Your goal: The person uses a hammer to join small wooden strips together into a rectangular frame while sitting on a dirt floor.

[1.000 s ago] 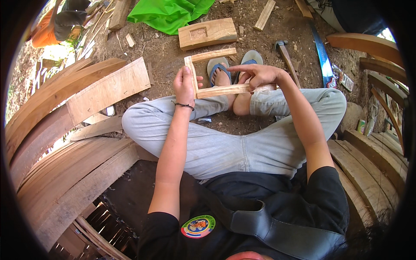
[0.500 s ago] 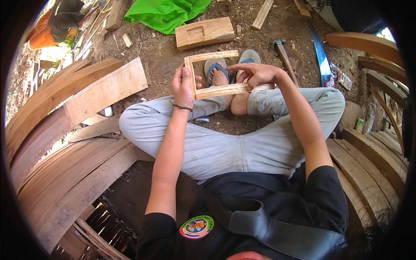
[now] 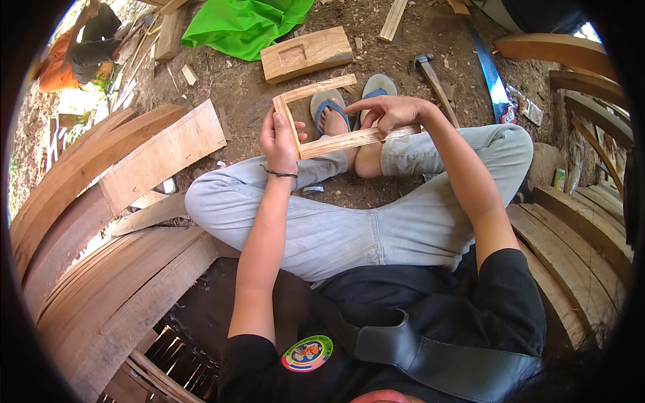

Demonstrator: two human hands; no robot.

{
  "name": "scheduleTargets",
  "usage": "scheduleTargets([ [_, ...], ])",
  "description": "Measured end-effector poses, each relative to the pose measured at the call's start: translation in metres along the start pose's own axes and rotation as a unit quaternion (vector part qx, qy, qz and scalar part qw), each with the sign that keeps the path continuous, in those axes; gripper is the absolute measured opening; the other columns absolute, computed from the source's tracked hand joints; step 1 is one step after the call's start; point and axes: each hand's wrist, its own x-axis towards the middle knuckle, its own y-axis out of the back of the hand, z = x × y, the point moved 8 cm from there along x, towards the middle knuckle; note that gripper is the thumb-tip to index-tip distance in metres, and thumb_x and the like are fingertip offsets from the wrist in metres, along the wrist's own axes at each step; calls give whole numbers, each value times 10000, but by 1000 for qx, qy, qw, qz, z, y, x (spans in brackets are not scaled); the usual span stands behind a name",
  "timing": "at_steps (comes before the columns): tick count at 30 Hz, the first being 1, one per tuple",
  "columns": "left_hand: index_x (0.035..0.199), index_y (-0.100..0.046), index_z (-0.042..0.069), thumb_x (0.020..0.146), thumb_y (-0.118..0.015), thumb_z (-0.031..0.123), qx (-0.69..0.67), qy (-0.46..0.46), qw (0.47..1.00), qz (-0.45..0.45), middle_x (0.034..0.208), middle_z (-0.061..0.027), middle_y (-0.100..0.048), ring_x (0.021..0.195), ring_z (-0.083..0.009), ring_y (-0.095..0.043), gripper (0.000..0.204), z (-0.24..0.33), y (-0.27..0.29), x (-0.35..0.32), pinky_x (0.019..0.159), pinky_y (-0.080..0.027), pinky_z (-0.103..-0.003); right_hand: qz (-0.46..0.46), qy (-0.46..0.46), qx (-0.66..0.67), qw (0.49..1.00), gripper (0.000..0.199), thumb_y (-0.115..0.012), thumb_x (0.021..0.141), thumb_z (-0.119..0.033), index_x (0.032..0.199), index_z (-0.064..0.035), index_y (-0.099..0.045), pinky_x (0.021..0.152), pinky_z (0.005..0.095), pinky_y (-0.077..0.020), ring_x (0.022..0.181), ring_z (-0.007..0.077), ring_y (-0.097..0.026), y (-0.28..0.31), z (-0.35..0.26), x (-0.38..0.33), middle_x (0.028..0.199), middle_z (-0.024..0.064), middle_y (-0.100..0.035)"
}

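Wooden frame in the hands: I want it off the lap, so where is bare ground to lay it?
Bare dirt lies between the green cloth, the notched wooden block and the broad plank. Around the sandalled feet, hammer and saw it is crowded. Both the left hand and the right hand grip the three-sided wooden frame.

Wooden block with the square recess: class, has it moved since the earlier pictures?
No. The wooden block still lies on the ground just below the green cloth and left of the hammer, as before.
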Motion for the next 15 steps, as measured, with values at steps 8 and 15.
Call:
scheduleTargets([
  [8, 1231, -538, 19, 1000, -492, 356, -20, 21, 1000, 3, 951, -42, -589, 745, -130, -636, 411, -3, 0, 0, 533, -543, -240, 2, 3, 3, 1000, 981, -625, 544, -20, 1478, -32, -324, 751, 263, -516, 866, 162, -645, -1, 1, 1, 992, 166, -677],
  [15, 1176, -559, 21, 993, -512, 346, -22, 47, 998, 22, 892, -48, -601, 724, -134, -634, 376, -5, 1, 7, 546, -555, -255, -2, -10, 34, 999, 922, -626, 553, 9, 1436, -6, -361, 749, 277, -535, 855, 177, -659, 7, -1, 6, 1010, 187, -677],
])
